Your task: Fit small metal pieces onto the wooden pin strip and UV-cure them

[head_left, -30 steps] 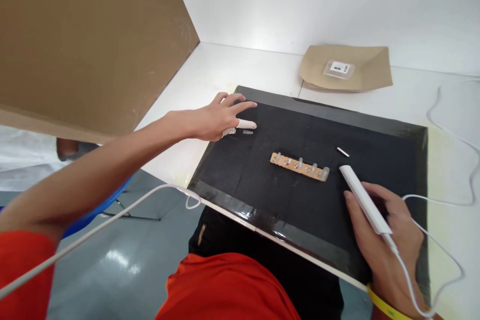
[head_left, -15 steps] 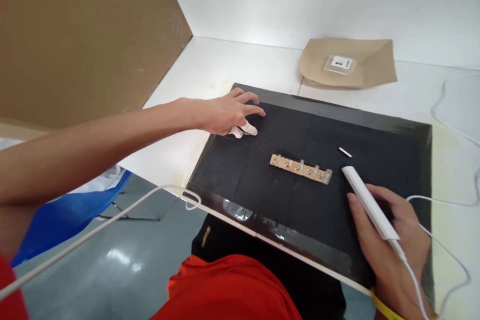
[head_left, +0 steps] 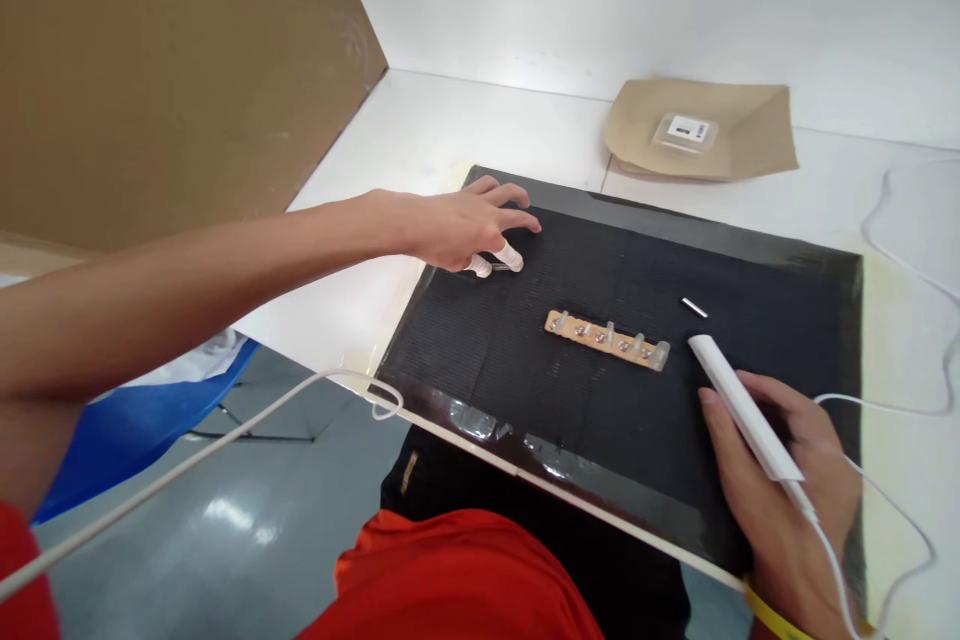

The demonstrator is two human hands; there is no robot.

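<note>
Two white-wrapped fingers [head_left: 511, 257] of the left hand [head_left: 457, 226] are bracketing a small clear piece [head_left: 501, 268], barely parted, at ten o'clock on the black mat [head_left: 517, 350]; whether they are gripping it, I cannot tell. Its long axis is running nine-to-three. At four o'clock, the right hand [head_left: 806, 480] is grasping a white device [head_left: 742, 405], pointing toward eleven.

No words or numbers can be read on anything in view. The clearest print is on a white label [head_left: 688, 127] stuck to the clear plastic box [head_left: 663, 135] lying in the brown paper tray [head_left: 759, 135]. It carries a dark block and, toward its right side, a smaller dark mark, both too small and blurred to make out. A gold-toned mark [head_left: 409, 472] stands on the black trousers [head_left: 457, 475]; whether it is lettering cannot be told.
</note>
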